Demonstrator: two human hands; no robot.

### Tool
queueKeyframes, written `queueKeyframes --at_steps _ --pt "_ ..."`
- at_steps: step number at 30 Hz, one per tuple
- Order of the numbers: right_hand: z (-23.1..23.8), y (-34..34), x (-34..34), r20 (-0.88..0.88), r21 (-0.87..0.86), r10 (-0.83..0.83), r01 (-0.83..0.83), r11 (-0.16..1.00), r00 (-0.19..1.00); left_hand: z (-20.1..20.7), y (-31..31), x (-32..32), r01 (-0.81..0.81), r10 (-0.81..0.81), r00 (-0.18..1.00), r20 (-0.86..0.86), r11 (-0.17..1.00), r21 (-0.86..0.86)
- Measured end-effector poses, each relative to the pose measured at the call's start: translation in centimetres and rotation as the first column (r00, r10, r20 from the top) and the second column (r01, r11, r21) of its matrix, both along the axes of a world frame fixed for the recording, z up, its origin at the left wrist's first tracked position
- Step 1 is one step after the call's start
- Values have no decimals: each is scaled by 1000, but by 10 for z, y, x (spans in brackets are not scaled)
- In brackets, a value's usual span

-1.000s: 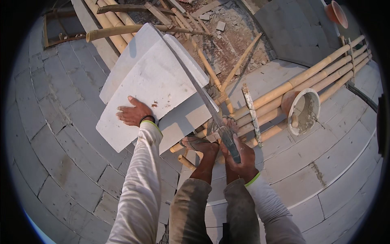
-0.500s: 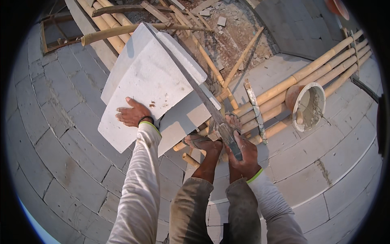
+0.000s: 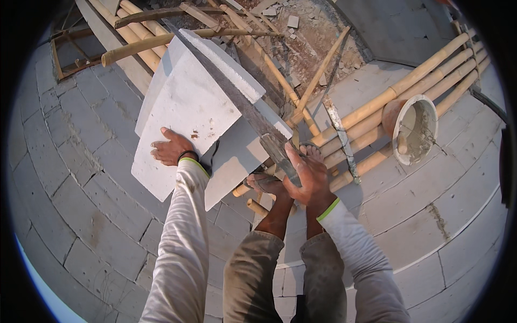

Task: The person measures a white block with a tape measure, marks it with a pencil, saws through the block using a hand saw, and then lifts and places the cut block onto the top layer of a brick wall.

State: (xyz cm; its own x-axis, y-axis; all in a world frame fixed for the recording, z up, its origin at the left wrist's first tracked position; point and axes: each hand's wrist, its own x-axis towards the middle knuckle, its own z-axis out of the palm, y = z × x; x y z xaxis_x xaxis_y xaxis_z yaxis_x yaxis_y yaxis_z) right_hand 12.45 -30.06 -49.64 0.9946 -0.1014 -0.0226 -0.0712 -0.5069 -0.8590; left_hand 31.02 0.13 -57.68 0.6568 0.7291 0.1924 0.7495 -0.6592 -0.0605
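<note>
My left hand [image 3: 172, 146] lies with fingers spread on top of a white lightweight block [image 3: 186, 110], pressing near its lower edge. In my right hand [image 3: 311, 175] is the handle of a long hand saw [image 3: 231, 94]. The saw's dark blade runs up and left along the block's right side, with a narrow white strip of block [image 3: 223, 62] on the other side of it. Another pale block [image 3: 237, 156] lies beneath. My sandalled feet [image 3: 266, 183] stand close below the saw handle.
Several bamboo poles [image 3: 401, 86] run up to the right. A bucket with grey mortar [image 3: 417, 129] stands against them, a trowel handle inside. A mortar-crusted wooden strip [image 3: 342, 137] leans across the poles. Rubble [image 3: 307, 48] lies beyond, and a curved bamboo pole [image 3: 134, 49] crosses the far left.
My right hand has pushed the saw forward, up and left, so its handle is closer to the block. My left hand stays on the block. The view has shifted slightly.
</note>
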Motion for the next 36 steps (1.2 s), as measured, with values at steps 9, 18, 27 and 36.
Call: queueKeyframes --at_steps 9,18,27,36 --pt "-4 -26 -56 -52 65 24 -20 998 998 -4 1 -2 -14 13 1000 15 1000 26" --pt "2 -6 -11 -55 117 12 -6 993 998 -3 2 -1 -30 30 1000 -3 999 -22" --pt "9 -9 -37 -157 117 27 -9 993 987 2 1 1 -24 24 1000 2 998 -61" --pt "-4 -11 -51 -173 75 17 -4 997 985 1 12 1 -31 32 999 35 999 -24"
